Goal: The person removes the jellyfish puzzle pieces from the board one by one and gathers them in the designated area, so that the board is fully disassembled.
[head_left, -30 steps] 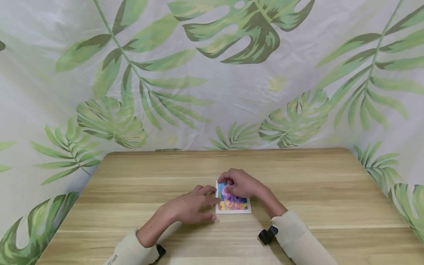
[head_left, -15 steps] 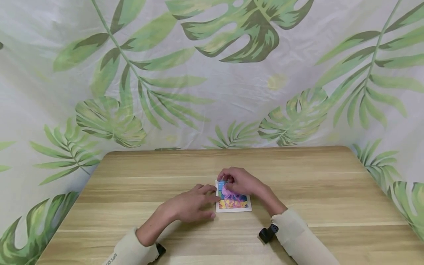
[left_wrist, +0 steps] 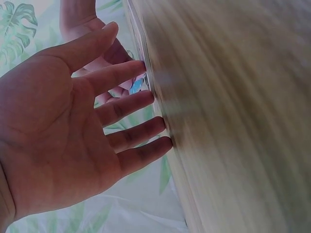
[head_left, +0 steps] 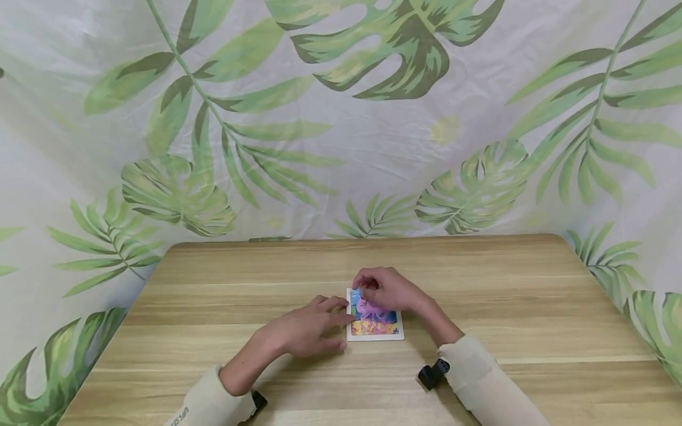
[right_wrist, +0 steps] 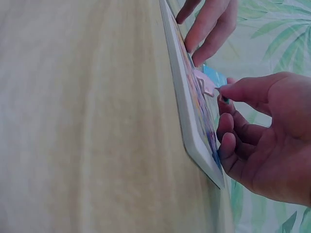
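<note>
A small jigsaw puzzle [head_left: 375,328] in a white frame lies flat on the wooden table, its picture showing a pink jellyfish over yellow and blue. My right hand [head_left: 393,291] is over its upper part. Seen from the right wrist, thumb and index finger pinch a pink and blue puzzle piece [right_wrist: 208,83], which is tilted up from the picture; the other fingers curl close to the puzzle's surface. My left hand [head_left: 311,329] lies at the left side, fingers spread and fairly straight. Its fingertips [left_wrist: 141,67] are right at the frame's edge.
The wooden table [head_left: 224,269] extends around the puzzle on every side. Behind it hangs a pale leaf-print cloth [head_left: 383,154]. Near the right sleeve [head_left: 482,370] a black wrist camera [head_left: 434,374] sits low over the tabletop.
My right hand has shifted slightly away and to the right, showing more of the puzzle's blue upper left corner. The left hand has stayed at the frame's left edge.
</note>
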`<state>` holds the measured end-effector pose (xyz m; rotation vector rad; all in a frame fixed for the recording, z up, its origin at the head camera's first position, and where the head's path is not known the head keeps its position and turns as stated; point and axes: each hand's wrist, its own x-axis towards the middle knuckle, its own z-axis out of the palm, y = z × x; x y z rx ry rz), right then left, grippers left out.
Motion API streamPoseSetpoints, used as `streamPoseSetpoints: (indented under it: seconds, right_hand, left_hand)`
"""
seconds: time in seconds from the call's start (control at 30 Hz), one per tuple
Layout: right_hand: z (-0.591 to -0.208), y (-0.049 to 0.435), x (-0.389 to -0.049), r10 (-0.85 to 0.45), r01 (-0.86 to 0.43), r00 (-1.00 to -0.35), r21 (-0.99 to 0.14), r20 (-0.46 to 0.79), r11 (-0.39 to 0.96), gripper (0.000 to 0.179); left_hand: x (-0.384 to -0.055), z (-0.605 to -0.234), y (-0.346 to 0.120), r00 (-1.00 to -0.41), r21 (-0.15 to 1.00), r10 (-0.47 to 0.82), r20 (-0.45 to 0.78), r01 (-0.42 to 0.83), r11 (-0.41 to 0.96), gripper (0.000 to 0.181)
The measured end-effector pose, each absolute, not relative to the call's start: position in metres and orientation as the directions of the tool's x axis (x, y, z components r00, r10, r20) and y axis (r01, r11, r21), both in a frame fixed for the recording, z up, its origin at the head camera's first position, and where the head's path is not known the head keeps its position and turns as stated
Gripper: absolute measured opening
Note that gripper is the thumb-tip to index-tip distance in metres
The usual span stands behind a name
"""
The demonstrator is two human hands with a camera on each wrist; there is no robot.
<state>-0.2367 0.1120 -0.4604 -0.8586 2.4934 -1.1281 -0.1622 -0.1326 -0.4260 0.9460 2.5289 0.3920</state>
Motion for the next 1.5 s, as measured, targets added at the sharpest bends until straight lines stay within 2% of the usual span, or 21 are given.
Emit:
streamPoseSetpoints:
  seconds: [0.5, 0.7, 1.17, 1.5]
  right_hand:
    - [-0.460, 0.119, -0.238, -0.561, -0.276, -0.826, -0.824, -0.059, 0.494, 0.017]
    - [-0.460, 0.129, -0.238, -0.546, -0.261, -0.835, -0.821, -0.072, 0.508, 0.016]
    - [-0.462, 0.160, -0.236, -0.586, -0.286, -0.807, -0.824, -0.068, 0.489, 0.015]
    - [-0.463, 0.182, -0.236, -0.569, -0.236, -0.815, -0.834, -0.110, 0.499, 0.016]
  left_hand:
    - [-0.160, -0.427, -0.132, -0.698, 0.406, 0.667, -0.260, 0.548, 0.732, 0.051]
    - [-0.160, -0.427, -0.132, -0.702, 0.404, 0.659, -0.269, 0.539, 0.739, 0.052]
    - [-0.157, -0.425, -0.131, -0.711, 0.391, 0.645, -0.281, 0.529, 0.754, 0.053]
    - [-0.157, -0.428, -0.132, -0.711, 0.386, 0.648, -0.273, 0.536, 0.751, 0.054]
